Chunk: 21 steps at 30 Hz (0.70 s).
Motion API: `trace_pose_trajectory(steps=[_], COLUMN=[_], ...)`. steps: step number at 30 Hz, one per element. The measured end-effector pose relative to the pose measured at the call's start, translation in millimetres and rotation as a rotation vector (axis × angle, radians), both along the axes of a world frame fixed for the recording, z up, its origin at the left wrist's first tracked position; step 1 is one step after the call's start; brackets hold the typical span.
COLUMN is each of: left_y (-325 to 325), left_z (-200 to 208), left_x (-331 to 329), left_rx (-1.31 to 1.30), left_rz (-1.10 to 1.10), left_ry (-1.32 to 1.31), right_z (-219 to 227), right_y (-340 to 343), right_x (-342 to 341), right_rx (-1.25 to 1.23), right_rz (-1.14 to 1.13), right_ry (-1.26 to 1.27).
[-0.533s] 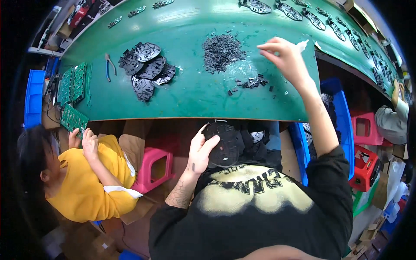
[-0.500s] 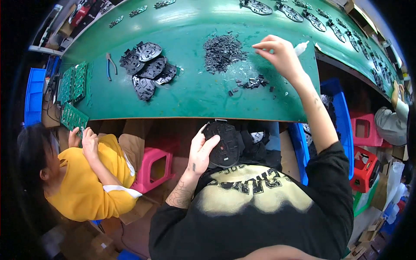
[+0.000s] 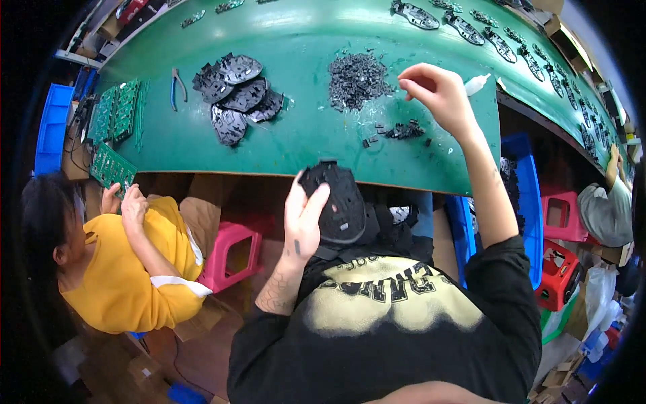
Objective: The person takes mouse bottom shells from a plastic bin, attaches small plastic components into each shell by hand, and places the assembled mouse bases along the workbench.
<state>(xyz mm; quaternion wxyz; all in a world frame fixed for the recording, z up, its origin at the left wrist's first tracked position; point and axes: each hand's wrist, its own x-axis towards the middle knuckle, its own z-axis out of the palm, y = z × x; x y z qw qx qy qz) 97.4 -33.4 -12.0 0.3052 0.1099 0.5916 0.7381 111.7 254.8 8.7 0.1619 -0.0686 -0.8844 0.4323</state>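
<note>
My left hand [image 3: 303,215] grips a black plastic shell [image 3: 342,217] by its left side, just below the front edge of the table. The shell is oval, with ribs and slots on the face I see, and its far end reaches the table edge. Over the table, my right hand [image 3: 436,95] has thumb and fingertips drawn together in a pinch; anything between them is too small to make out. Beside its fingertips lies a heap of small black plastic pieces [image 3: 356,81]. A smaller cluster of black pieces [image 3: 404,130] lies nearer me.
Stacked black shells [image 3: 243,95] and blue-handled pliers [image 3: 177,90] lie left on the green table [image 3: 296,145]. A white bottle [image 3: 476,84] stands right of my hand. Blue bins [image 3: 531,202] sit below right. A co-worker in yellow [image 3: 134,269] holds a green circuit board [image 3: 112,168].
My left hand has lifted the shell a little toward the table edge and tilted it. The fingers of my right hand have curled closer together. The view has shifted slightly.
</note>
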Motion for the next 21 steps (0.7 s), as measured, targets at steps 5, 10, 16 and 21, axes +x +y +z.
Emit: trace_pose_trajectory(steps=[5,10,16,21], left_y=[27,41,47,42], left_z=[19,23,29,29], left_x=[-16,-15,-3,-3], left_rx=[0.131,0.204,0.178,0.201], left_rz=[-0.080,-0.099,-0.056,-0.137], left_ry=[0.079,0.000,0.020,0.014], right_z=[20,12,5,8], right_y=[-59,-92,-101,-103], right_x=[57,89,95,96], right_rx=[-0.773,-0.592,-0.309,-0.225], right_rz=[0.027,-0.015,0.052,0.033], right_ry=[-0.117,0.029,0.128,0.163])
